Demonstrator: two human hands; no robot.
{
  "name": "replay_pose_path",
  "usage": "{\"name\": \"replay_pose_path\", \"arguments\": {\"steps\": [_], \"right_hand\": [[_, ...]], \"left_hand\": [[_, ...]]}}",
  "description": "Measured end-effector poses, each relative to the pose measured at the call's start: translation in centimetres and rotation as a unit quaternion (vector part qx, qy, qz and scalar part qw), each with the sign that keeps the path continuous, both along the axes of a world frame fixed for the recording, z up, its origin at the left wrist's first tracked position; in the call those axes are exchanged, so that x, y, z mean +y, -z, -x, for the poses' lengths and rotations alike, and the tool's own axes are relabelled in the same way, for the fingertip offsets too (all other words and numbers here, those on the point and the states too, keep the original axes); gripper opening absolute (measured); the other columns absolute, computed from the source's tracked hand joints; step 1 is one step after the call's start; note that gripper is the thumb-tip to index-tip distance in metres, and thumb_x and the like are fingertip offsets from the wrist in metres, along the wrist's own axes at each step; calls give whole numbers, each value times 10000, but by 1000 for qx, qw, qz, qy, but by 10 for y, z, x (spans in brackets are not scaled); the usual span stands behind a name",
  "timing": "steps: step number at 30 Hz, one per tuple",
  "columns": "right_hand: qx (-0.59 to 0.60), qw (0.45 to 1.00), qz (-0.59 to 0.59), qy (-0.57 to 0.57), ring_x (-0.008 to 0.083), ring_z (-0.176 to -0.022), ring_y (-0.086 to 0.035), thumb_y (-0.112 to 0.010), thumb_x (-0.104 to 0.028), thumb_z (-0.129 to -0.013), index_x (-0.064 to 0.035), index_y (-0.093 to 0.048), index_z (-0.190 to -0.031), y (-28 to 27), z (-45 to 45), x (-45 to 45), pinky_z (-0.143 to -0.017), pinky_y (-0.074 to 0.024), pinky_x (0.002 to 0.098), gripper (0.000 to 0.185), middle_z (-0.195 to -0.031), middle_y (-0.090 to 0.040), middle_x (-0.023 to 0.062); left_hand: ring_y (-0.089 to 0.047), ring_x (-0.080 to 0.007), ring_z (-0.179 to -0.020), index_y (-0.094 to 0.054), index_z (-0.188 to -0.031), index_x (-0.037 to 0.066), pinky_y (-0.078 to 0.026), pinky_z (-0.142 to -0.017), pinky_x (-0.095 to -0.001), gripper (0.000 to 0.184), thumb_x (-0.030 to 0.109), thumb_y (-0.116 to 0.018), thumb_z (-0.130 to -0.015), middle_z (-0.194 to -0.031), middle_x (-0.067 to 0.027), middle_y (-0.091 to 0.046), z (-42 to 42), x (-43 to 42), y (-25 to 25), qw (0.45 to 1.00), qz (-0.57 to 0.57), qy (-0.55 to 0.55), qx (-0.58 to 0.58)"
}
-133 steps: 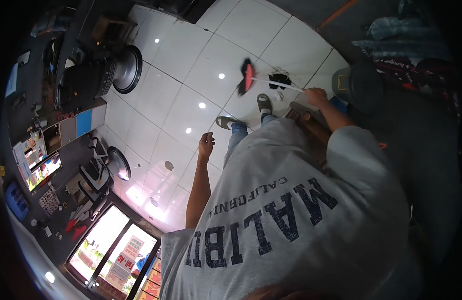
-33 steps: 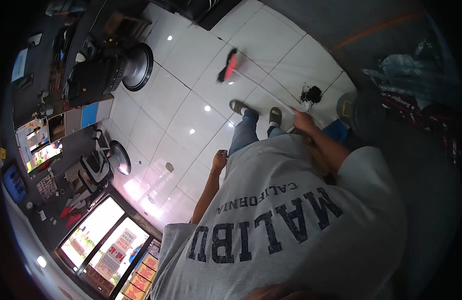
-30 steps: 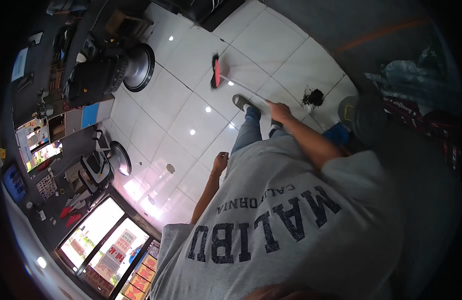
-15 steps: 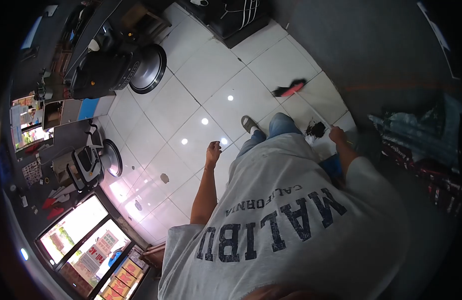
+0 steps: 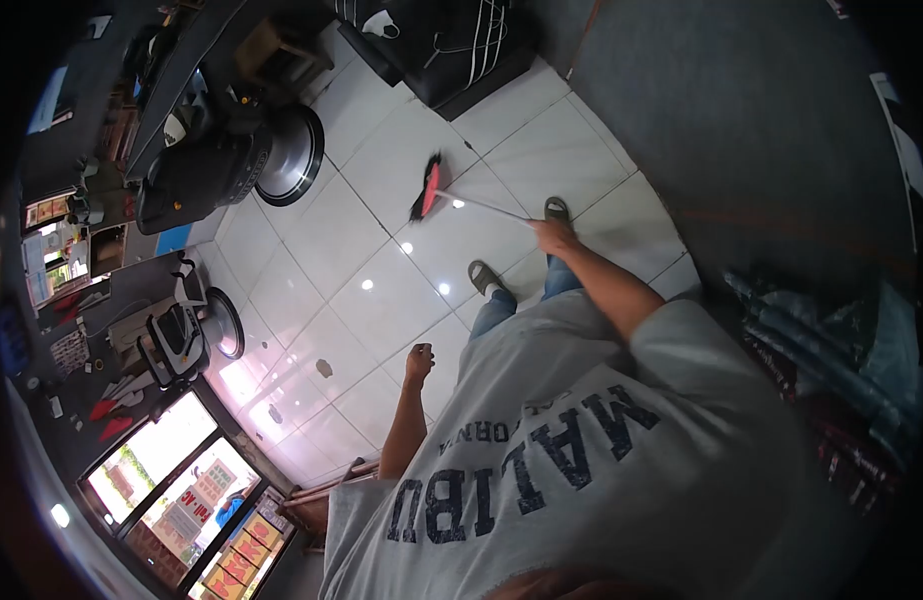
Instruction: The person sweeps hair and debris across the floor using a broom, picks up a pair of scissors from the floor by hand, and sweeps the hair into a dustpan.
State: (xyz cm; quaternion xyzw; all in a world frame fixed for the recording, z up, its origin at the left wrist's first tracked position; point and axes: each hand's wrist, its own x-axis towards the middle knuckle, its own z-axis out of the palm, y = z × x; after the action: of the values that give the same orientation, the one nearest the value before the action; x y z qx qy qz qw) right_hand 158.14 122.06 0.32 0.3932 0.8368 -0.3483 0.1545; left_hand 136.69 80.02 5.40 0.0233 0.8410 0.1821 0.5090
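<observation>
While the right hand (image 5: pixel 554 238) closes round the pale shaft (image 5: pixel 506 213) of the broom (image 5: pixel 486 207), the left hand (image 5: pixel 418 362) hangs loosely curled, seemingly empty. Forward of the sandals (image 5: pixel 482 276), the red broom head (image 5: pixel 431 190) meets or skims the tiled floor (image 5: pixel 381 310), toward a chair base (image 5: pixel 293 155). Low, even strokes, bristles flat, should probably scatter least.

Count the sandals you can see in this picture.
2, both worn: the left sandal is nearer the body; the right sandal is farther forward, just beyond the right hand, which grips the broom handle. Others could be hidden at the dark edges.
</observation>
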Motion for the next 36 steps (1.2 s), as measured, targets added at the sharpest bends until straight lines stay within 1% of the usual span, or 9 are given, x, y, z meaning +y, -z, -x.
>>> {"name": "replay_pose_path", "arguments": {"steps": [4, 7, 15, 17, 21, 23, 27, 31, 36], "right_hand": [[-96, 993, -22, -67, 300, -992, -645, -512, -102, -802, -192, -652, -1130, 14, 100, 72, -837, -521, 426, 368, -1032, -674, 132], [-81, 996, -25, 20, 300, -956, -657, -506, -142, -833, -157, -687, -1037, 35, 93, 131, -812, -530, 405, 274, -1008, -684, 107], [-174, 972, -9, 154, 321, -1008, -612, -436, -158, -872, -277, -485, -1320, 41, -186, 189, -851, -501, 448, 465, -1096, -623, 141], [-189, 970, -1, 154, 399, -922, -615, -390, -168, -902, -212, -470, -1348, -12, -237, 168, -804, -489, 501, 455, -997, -637, 209], [-103, 977, -52, 181, 375, -819, -639, -483, -196, -904, -175, -521, -1306, -37, -323, 125, -737, -503, 495, 404, -824, -652, 199], [-134, 977, -46, 161, 372, -788, -641, -479, -198, -911, -187, -520, -1308, -71, -316, 126, -717, -502, 495, 399, -787, -649, 197], [-79, 979, -139, 127, 376, -709, -625, -502, -188, -907, -210, -545, -1284, -10, -244, 183, -662, -483, 510, 380, -741, -634, 189], [-75, 979, -153, 116, 311, -879, -664, -464, -158, -894, -252, -538, -1268, 23, -117, 294, -761, -516, 450, 394, -904, -681, 156], [-141, 974, -57, 166, 325, -1001, -625, -452, -221, -910, -107, -580, -1182, 8, -30, 397, -855, -492, 444, 322, -1063, -655, 135]], "left_hand": [[-644, -199, -760, -583, -1132, -9, -527, -656, -313, 404, 335, -495, -939, -896, -144, -651, -23, 90, -38, 996, -71, -19, 48], [-641, -202, -788, -578, -1143, -7, -526, -690, -313, 399, 331, -482, -956, -897, -148, -648, -39, 147, -62, 990, -118, 13, 76], [-645, -167, -759, -567, -1183, 66, -482, -602, -293, 397, 381, -472, -962, -908, -104, -646, -66, 190, -36, 991, -119, 37, 46], [-644, -164, -744, -567, -1176, 54, -483, -583, -283, 404, 377, -484, -948, -901, -101, -648, -67, 182, -17, 995, -93, 29, 28], [-655, -198, -742, -581, -1129, -30, -529, -654, -306, 433, 346, -491, -934, -896, -155, -664, -74, 178, -4, 999, -25, 33, -9], [-655, -198, -750, -582, -1129, -29, -527, -651, -304, 427, 342, -494, -936, -890, -155, -664, -72, 187, -4, 999, -11, 44, -18], [-652, -202, -755, -585, -1128, -25, -526, -653, -303, 406, 326, -500, -941, -879, -156, -664, -64, 215, -23, 997, -50, 50, 7], [-647, -167, -750, -577, -1170, 58, -480, -589, -289, 394, 373, -478, -956, -904, -108, -653, -41, 250, -41, 990, -90, 88, 60], [-651, -176, -765, -574, -1175, 60, -484, -600, -294, 400, 381, -464, -963, -906, -111, -652, -32, 292, -69, 981, -124, 104, 104]]}}
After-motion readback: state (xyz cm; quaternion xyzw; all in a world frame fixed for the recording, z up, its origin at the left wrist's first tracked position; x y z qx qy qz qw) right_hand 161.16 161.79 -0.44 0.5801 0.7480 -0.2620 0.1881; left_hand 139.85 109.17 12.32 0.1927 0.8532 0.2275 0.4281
